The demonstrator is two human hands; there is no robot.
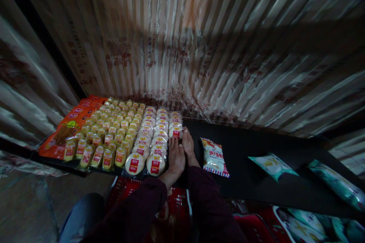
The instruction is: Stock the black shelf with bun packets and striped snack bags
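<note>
My left hand [176,156] reaches forward with its fingers stretched out. Its fingertips touch or nearly touch the front of a short row of round white rice crackers [175,132] in clear wrappers. Close beside it, my right hand [188,145] lies with extended fingers at the right side of that row. Neither hand is visibly wrapped round anything. Two longer rows of the same wrapped crackers, a left one [134,163] and a middle one [155,164], stand to the left. Right of my hands lies a white, red and blue snack bag [214,156].
Small yellow wrapped cakes [108,157] fill several rows farther left, beside orange packets [63,133]. Two green-white bags, one smaller [272,164] and one longer [338,183], lie on the black shelf [239,182]. Below are red baskets [186,202]. A pleated curtain [176,45] hangs behind.
</note>
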